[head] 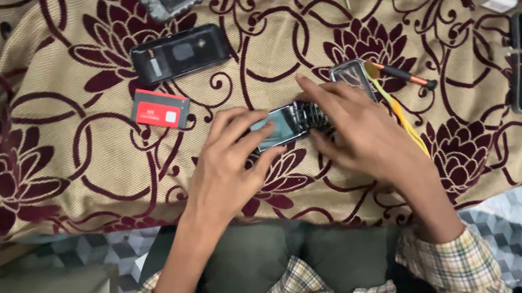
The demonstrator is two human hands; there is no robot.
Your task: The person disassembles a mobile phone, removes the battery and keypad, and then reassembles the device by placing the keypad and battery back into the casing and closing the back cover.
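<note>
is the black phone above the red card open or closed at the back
Open: the black phone lies with its back cover off, showing the inner compartment, above the red card.

We have one head view, looking steeply down from close above the patterned cloth (44,134), our sleeves at six o'clock.

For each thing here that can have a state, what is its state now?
keypad phone: face up, held by both hands
left hand: gripping the phone's screen end
right hand: fingers on the keypad end
black back cover: off, lying on the cloth
red card: lying flat
screwdriver: lying unused
</note>
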